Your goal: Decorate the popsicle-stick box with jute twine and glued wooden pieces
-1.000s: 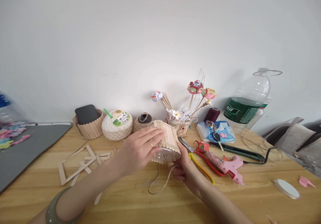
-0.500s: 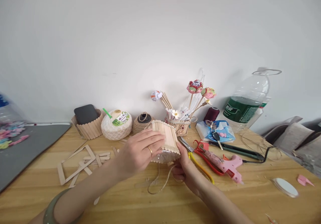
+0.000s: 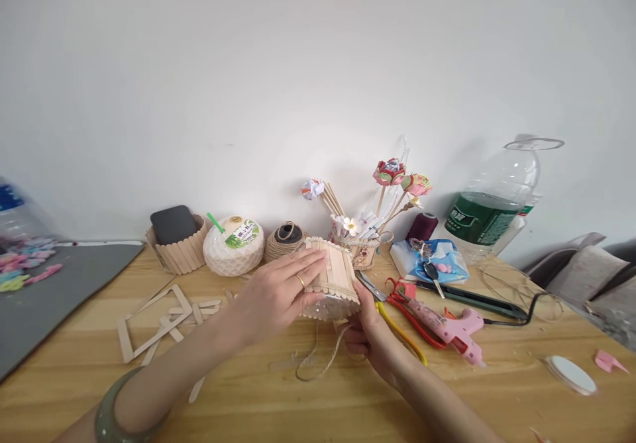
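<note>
Pink glue gun [image 3: 450,329] — scissors [image 3: 397,300] beside it.

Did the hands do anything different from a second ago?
Hardly. The left hand stays pressed flat on the stick-covered cup, its fingers stretched a little further across the sticks. The right hand still holds the cup from below. The twine still dangles, and the glue gun and scissors lie unmoved.
</note>
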Demonstrator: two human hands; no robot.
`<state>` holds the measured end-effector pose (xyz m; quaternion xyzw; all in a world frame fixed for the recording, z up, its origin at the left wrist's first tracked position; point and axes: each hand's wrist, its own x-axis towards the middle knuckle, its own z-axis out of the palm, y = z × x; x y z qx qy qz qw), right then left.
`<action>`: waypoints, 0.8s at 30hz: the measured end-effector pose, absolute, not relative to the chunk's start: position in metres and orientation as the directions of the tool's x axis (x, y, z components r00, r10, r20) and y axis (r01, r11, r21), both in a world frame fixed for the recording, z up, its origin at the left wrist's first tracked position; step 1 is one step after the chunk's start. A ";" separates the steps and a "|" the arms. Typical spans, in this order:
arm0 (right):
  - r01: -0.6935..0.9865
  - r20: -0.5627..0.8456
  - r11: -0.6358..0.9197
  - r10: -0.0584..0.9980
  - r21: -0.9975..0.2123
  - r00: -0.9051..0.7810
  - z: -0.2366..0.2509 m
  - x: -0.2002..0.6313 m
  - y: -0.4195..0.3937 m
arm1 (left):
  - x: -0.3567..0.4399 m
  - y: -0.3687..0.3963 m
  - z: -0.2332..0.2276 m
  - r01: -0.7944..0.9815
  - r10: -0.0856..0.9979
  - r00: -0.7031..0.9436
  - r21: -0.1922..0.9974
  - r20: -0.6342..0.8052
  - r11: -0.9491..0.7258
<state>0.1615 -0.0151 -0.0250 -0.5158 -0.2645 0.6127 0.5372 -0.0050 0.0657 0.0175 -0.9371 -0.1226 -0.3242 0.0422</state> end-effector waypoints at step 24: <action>-0.226 -0.303 -0.263 0.938 -0.938 0.168 -0.022 0.159 -0.015 | -0.004 0.065 0.018 0.274 0.190 0.770 -0.048 0.610 -0.961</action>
